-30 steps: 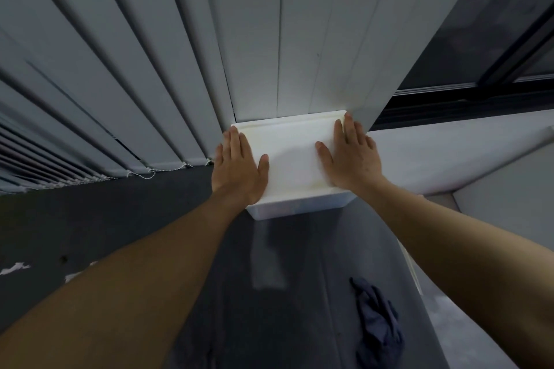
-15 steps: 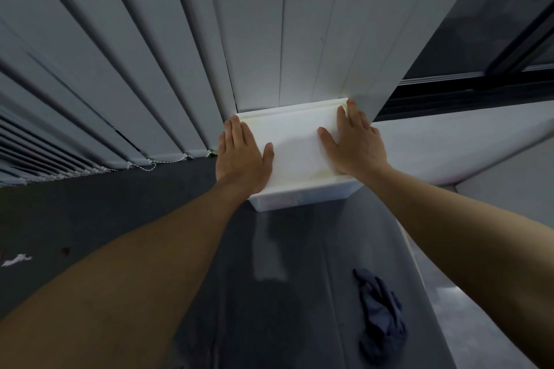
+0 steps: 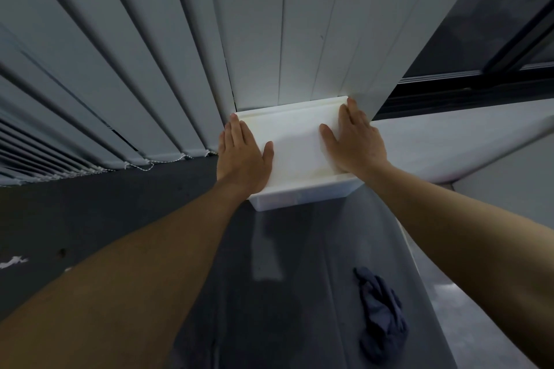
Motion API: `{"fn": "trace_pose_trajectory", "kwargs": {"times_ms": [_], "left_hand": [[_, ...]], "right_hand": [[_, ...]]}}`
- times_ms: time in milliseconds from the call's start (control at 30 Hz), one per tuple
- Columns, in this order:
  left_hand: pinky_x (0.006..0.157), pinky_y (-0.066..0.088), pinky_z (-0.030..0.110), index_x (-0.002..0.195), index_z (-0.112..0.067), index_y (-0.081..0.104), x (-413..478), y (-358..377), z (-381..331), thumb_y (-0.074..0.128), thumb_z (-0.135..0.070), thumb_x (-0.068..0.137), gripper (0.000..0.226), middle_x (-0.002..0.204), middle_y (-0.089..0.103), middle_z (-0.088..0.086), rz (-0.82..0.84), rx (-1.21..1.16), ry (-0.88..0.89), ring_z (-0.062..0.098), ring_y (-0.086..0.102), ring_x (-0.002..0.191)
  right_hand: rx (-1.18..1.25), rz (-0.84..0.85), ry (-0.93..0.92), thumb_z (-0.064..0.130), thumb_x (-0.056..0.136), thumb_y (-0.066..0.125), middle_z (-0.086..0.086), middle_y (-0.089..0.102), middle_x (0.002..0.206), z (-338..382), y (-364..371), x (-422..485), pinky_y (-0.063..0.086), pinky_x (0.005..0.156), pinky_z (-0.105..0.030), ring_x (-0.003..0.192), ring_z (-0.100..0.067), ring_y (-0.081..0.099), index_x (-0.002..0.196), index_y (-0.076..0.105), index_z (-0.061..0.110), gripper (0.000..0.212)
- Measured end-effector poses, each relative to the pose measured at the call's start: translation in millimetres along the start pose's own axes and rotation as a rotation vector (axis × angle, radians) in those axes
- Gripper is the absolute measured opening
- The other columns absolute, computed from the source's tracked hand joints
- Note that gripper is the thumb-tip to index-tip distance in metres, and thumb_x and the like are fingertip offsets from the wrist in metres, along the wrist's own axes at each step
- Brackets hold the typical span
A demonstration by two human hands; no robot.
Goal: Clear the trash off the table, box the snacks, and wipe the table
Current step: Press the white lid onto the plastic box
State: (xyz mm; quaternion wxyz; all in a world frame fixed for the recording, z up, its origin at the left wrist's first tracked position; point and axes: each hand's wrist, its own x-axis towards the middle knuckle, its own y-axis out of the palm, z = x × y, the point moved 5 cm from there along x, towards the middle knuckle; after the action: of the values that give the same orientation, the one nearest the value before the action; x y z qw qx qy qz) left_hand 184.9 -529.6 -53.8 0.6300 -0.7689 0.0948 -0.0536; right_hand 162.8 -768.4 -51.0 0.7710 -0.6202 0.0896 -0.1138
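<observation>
No text, label, brand or number can be read anywhere.

Pale vertical blinds hang behind the dark desk; a dark-framed window sits above a white sill at right

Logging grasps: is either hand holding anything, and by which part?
Nothing is gripped: the left hand and right hand lie flat, fingers straight, on the white box lid.

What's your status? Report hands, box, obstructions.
Left hand and right hand flat on lid. Box at table far end, by blinds. Cloth lies apart, nearer. Nothing in the way.
</observation>
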Motion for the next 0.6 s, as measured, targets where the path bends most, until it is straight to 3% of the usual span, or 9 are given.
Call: {"fn": "trace_pose_trajectory", "kwargs": {"times_ms": [100, 167, 300, 400, 600], "left_hand": [[0.125, 0.007, 0.042, 0.157, 0.004, 0.004, -1, -1, 2, 0.033, -0.052, 0.103, 0.082, 0.166, -0.007, 0.018, 0.021, -0.108, -0.032, 0.036, 0.007, 0.152], [0.123, 0.015, 0.044, 0.158, -0.002, -0.001, -2, -3, 4, 0.04, -0.053, 0.101, 0.087, 0.166, -0.003, 0.015, 0.031, -0.222, -0.079, 0.037, 0.013, 0.15], [0.109, 0.034, 0.049, 0.149, 0.001, 0.024, -6, -9, 11, 0.048, -0.039, 0.101, 0.067, 0.15, 0.034, 0.02, -0.045, -0.366, -0.161, 0.041, 0.041, 0.132], [0.099, 0.042, 0.051, 0.14, 0.002, 0.039, -9, -10, 17, 0.039, -0.035, 0.105, 0.051, 0.136, 0.047, 0.023, -0.009, -0.358, -0.26, 0.045, 0.053, 0.119], [0.092, 0.044, 0.051, 0.129, 0.001, 0.046, -10, -16, 14, 0.034, -0.023, 0.106, 0.035, 0.128, 0.053, 0.022, -0.031, -0.264, -0.196, 0.045, 0.058, 0.111]], "right_hand": [[0.108, 0.02, 0.014, 0.063, 0.093, 0.034, 0.003, 0.011, 0.164, -1, -1, 1, 0.035, 0.111, -0.044, 0.145, -0.022, 0.026, 0.147, 0.029, 0.013, 0.074], [0.2, -0.024, 0.052, 0.061, 0.092, 0.042, 0.001, 0.025, 0.16, -4, -5, -1, 0.037, 0.108, -0.042, 0.14, -0.025, 0.037, 0.143, 0.034, 0.017, 0.068], [0.273, -0.114, 0.235, 0.038, 0.1, 0.044, -0.014, 0.062, 0.121, -18, -12, -10, 0.044, 0.09, -0.041, 0.111, -0.037, 0.057, 0.129, 0.05, 0.013, 0.039], [0.271, -0.089, 0.3, 0.028, 0.102, 0.04, -0.018, 0.064, 0.11, -30, -15, -13, 0.041, 0.079, -0.038, 0.103, -0.041, 0.058, 0.121, 0.056, 0.01, 0.03], [0.174, -0.052, 0.274, 0.031, 0.103, 0.04, -0.02, 0.064, 0.111, -36, -23, -14, 0.038, 0.076, -0.038, 0.101, -0.043, 0.058, 0.118, 0.056, 0.011, 0.03]]}}
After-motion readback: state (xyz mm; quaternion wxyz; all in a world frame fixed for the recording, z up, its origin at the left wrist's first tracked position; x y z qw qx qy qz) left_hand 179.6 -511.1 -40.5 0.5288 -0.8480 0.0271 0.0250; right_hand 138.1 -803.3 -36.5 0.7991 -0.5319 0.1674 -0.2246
